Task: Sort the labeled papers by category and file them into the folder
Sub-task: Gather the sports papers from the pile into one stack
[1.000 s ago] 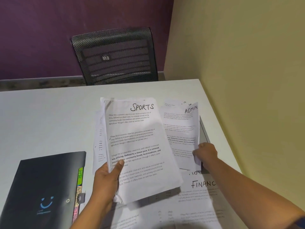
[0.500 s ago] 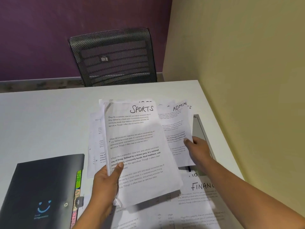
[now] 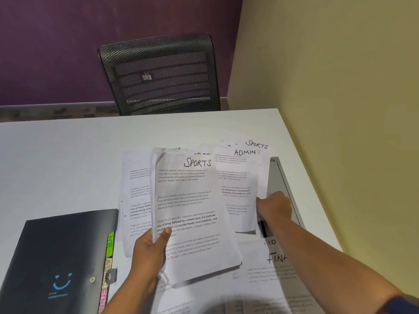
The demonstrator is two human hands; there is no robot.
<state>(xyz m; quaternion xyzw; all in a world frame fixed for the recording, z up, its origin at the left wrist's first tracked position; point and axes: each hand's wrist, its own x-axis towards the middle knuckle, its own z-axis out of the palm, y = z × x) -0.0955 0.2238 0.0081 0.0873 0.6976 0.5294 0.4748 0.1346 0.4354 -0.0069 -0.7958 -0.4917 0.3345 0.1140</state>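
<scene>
Left hand (image 3: 149, 250) grips a raised SPORTS stack (image 3: 190, 214) as right hand (image 3: 275, 206) pinches the ADMIN sheet (image 3: 235, 189) near the table's (image 3: 68, 155) right edge, sorting beside the closed folder (image 3: 61, 257).

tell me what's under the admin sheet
Under the ADMIN sheet, another sheet headed SPORTS peeks out at the top. Its body is covered, so any further sheets beneath stay hidden.

Matt white paper sheets (image 3: 195, 214), a smooth black plastic folder (image 3: 56, 252), a black mesh chair (image 3: 158, 73).
</scene>
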